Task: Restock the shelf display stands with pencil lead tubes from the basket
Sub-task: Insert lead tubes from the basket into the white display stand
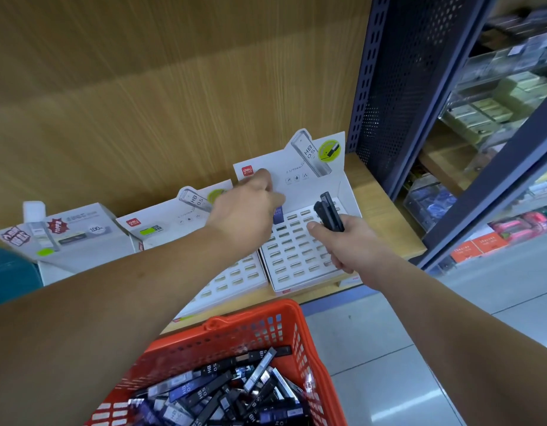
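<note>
Head view: right hand (342, 241) clenches several dark lead tubes (327, 212) over the white display stand (299, 281). Left hand (247, 210) is at the stand's back row by a blue tube (277, 215); whether its fingers (263, 177) grasp it cannot be told.

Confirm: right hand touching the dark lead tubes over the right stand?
Touching. Head view shows the right hand curled round the dark lead tubes, their upper ends sticking out above it.

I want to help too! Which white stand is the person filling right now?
Look along the wooden shelf to its right end, by the dark blue post. The stand there is the last of the white ones. Only over it does the right hand hold dark tubes.
</note>
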